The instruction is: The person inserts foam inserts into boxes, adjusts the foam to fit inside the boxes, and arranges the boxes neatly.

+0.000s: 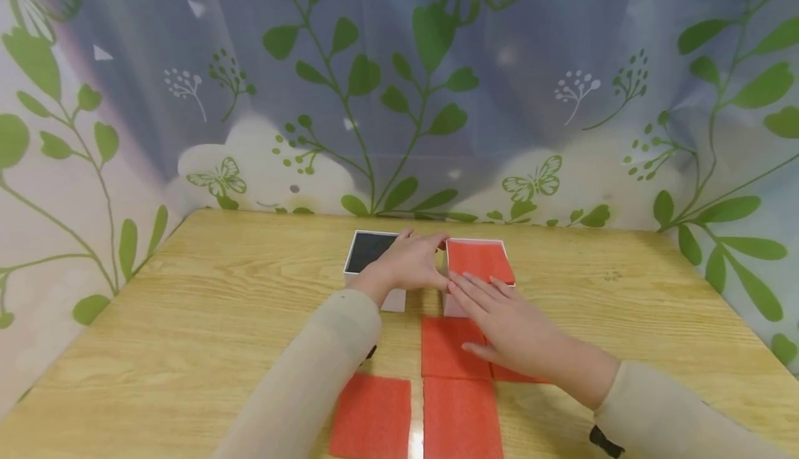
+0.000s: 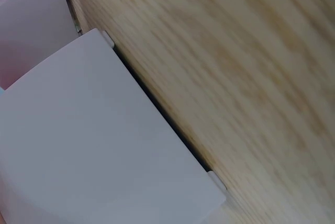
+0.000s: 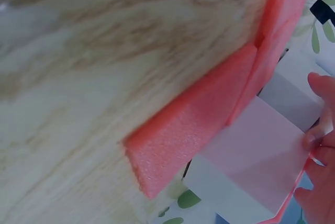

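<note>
Two small white boxes stand side by side in the head view. Dark material (image 1: 368, 249) fills the left box (image 1: 394, 301), and a red foam-like square (image 1: 479, 259) lies level with the rim of the right box (image 1: 456, 305). My left hand (image 1: 408, 263) reaches over the left box, its thumb and a finger spread along the right box's left edge. With fingers extended, my right hand (image 1: 514, 324) rests at that box's front edge, touching the red square. A white box wall (image 2: 104, 130) fills much of the left wrist view. Fingertips (image 3: 303, 195) touch the box rim in the right wrist view.
Several red squares lie flat in front of the boxes, among them one at front left (image 1: 372, 417) and one at front centre (image 1: 462, 417). The wooden table (image 1: 250, 286) ends at a leaf-patterned curtain (image 1: 387, 98).
</note>
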### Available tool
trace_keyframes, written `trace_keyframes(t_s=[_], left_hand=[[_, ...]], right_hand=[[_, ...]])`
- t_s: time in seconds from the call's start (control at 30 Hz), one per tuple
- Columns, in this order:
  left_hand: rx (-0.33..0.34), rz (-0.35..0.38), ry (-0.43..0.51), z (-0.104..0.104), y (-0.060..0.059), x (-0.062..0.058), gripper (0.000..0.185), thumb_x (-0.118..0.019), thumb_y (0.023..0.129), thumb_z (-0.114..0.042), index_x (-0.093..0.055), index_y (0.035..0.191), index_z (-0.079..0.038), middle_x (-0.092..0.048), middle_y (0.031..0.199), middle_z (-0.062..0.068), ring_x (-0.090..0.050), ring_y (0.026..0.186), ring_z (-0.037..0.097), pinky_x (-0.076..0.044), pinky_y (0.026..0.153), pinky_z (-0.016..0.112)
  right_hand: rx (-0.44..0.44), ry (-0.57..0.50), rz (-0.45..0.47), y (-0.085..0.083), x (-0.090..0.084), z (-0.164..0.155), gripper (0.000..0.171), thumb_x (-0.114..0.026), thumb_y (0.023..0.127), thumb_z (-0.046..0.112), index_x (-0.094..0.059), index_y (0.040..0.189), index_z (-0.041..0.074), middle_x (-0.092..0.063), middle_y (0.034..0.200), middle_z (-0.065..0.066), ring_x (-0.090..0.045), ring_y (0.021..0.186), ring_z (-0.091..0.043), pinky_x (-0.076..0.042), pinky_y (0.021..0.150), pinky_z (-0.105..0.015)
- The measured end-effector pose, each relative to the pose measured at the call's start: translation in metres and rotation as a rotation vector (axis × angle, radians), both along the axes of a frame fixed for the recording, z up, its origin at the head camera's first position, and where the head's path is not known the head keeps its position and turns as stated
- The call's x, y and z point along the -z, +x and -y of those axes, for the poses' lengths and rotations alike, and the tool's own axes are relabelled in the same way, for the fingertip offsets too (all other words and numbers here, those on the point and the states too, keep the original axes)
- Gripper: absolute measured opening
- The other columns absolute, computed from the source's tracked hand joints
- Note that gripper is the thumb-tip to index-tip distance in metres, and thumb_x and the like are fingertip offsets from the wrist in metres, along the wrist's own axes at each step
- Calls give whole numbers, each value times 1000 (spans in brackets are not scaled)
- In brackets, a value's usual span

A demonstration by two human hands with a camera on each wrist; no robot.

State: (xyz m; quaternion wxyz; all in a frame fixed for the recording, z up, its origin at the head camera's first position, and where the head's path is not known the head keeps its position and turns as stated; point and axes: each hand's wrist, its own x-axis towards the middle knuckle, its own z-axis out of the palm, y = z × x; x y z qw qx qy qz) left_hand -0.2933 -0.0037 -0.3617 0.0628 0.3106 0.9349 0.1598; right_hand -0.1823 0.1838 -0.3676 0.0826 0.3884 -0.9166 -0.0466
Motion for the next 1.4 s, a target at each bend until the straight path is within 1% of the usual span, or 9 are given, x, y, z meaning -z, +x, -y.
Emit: trace_keyframes(t_s=[0.3, 0.6, 0.83, 0.93, 1.0, 1.07, 1.17, 1.27, 1.4], left_hand=[[-13, 2, -12, 0, 1, -1, 93, -66, 75, -57, -30, 147, -12, -52, 132, -1, -44, 125, 15, -3, 113, 41], [-7, -9, -18, 1, 0, -3, 93, -66, 74, -58, -30, 146, -11, -53, 132, -1, -44, 124, 14, -4, 113, 41], [-7, 12, 2, 0, 1, -2, 99, -66, 71, -65, -30, 146, -13, -52, 132, -2, -46, 123, 15, -3, 113, 42], [-12, 26, 13, -1, 3, -1, 104, -65, 67, -71, -30, 146, -14, -51, 132, -3, -45, 123, 17, -3, 112, 41], [-14, 28, 22, 0, 4, 0, 105, -65, 66, -72, -30, 146, -14, -51, 132, -3, -45, 123, 17, -3, 112, 41], [-11, 24, 31, -1, 5, 1, 105, -66, 66, -71, -31, 146, -14, -52, 131, -3, -46, 122, 17, -4, 112, 41], [-6, 25, 34, 0, 6, 1, 103, -67, 67, -70, -30, 146, -14, -52, 131, -4, -47, 121, 13, -3, 113, 41], [-5, 23, 35, 0, 6, 1, 102, -67, 68, -69, -30, 146, -14, -51, 131, -5, -46, 122, 12, -3, 113, 41], [-6, 18, 35, 1, 4, 1, 103, -66, 67, -70, -30, 146, -15, -51, 131, -6, -46, 122, 12, -2, 113, 41]], right_hand=[[7, -41, -22, 0, 9, 1, 89, -70, 82, 40, -24, 147, 0, -21, 152, -14, -24, 137, -31, -24, 107, -52], [17, -74, -30, -1, 10, 5, 90, -70, 81, 43, -26, 145, -3, -28, 149, -17, -28, 135, -33, -22, 107, -54], [51, -116, 46, 3, 1, -4, 85, -70, 83, 38, -27, 145, -2, -27, 149, -17, -26, 135, -33, -22, 107, -54], [48, -173, -26, 2, -4, -13, 74, -73, 80, 32, -41, 137, -2, -42, 138, -15, -39, 126, -33, -32, 102, -52], [32, -225, -108, 1, -6, -20, 63, -77, 77, 25, -52, 127, -3, -52, 125, -14, -49, 114, -32, -40, 96, -49], [19, -272, -188, -1, -9, -27, 53, -79, 73, 18, -58, 116, -2, -57, 112, -12, -55, 102, -31, -46, 88, -46], [-3, -316, -273, -3, -13, -35, 39, -81, 68, 8, -63, 101, -1, -59, 99, -11, -58, 89, -30, -49, 79, -45], [-8, -315, -307, -5, -15, -41, 32, -80, 65, 3, -64, 93, 0, -60, 93, -10, -59, 83, -29, -48, 76, -45], [15, -261, -302, -6, -13, -45, 32, -81, 65, 5, -65, 93, 2, -61, 93, -8, -59, 83, -29, -47, 76, -44]])
